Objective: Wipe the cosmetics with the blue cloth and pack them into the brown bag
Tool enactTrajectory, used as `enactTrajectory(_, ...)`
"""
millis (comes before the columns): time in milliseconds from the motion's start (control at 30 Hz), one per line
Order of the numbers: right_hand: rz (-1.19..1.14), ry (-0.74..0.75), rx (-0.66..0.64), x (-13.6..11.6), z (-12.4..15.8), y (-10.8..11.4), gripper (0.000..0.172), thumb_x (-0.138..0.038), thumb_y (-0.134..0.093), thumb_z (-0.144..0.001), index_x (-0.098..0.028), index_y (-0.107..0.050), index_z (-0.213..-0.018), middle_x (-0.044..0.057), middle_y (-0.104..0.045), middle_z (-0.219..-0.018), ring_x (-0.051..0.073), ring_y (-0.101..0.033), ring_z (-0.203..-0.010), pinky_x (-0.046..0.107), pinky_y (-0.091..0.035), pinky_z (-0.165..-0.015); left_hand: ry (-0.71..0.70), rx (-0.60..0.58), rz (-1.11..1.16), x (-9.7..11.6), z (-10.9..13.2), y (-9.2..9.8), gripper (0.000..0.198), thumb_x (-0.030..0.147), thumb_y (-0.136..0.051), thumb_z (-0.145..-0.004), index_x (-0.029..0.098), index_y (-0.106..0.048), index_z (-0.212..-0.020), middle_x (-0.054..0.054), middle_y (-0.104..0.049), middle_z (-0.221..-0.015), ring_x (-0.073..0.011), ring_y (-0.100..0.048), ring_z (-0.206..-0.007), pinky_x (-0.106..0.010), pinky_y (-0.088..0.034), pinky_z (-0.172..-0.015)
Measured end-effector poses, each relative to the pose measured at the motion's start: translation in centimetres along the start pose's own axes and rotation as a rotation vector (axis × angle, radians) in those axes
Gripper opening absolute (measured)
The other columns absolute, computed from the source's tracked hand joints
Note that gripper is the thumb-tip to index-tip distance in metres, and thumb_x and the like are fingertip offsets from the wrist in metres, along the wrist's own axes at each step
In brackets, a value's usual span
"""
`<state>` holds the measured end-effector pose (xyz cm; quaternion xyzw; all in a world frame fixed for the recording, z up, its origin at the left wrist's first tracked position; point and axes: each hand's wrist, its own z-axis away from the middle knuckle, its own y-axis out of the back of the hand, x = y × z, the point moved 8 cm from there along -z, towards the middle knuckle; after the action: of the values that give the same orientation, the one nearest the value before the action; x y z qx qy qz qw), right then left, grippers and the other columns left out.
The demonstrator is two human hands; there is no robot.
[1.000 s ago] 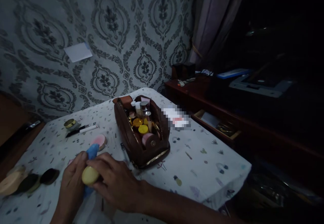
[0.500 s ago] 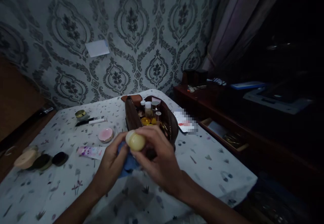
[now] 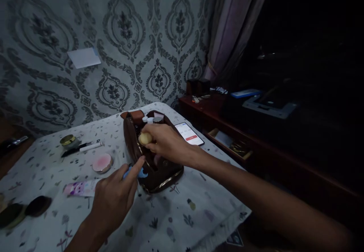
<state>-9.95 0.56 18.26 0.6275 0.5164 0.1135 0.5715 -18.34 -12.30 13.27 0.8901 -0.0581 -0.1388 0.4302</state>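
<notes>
My right hand [image 3: 163, 140] reaches into the open brown cosmetic bag [image 3: 131, 140], its fingers closed around a small pale-yellow bottle [image 3: 145, 138]. Several bottles with white and silver caps stand in the bag behind that hand. My left hand [image 3: 115, 195] is at the bag's near left side, index finger stretched out with its tip at the zipped edge and the other fingers loosely bent. A blue cloth-like piece [image 3: 142, 174] shows around that finger, partly hidden. Left of the bag lie a pink round compact [image 3: 102, 163] and a pink-and-white tube [image 3: 79, 188].
Farther left are a gold-lidded jar [image 3: 69, 141], a white pen-like stick [image 3: 91, 147] and dark round lids [image 3: 38, 205]. A lit phone [image 3: 190, 133] lies right of the bag. An open drawer [image 3: 230, 144] juts out beyond the table's right edge.
Both hands held the yellow bottle together before the bag. Now my right hand has carried it into the bag, and my left hand has let go. The view has swung right.
</notes>
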Motion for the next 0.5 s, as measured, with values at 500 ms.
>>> enactTrajectory(500, 0.391, 0.061, -0.48, 0.5, -3.5, -7.4, 0.023, -0.008, -0.056, -0.086, -0.009, -0.069, -0.106, 0.021, -0.069, -0.116, 0.031, -0.069, -0.107, 0.036, -0.056, -0.083, -0.001, 0.063, 0.091, 0.4, -0.3, 0.3, 0.038, 0.02, -0.032, -0.101, 0.021, -0.049, -0.135, 0.001, -0.065, -0.077, -0.0125, -0.062, -0.056, -0.023, -0.039, -0.047)
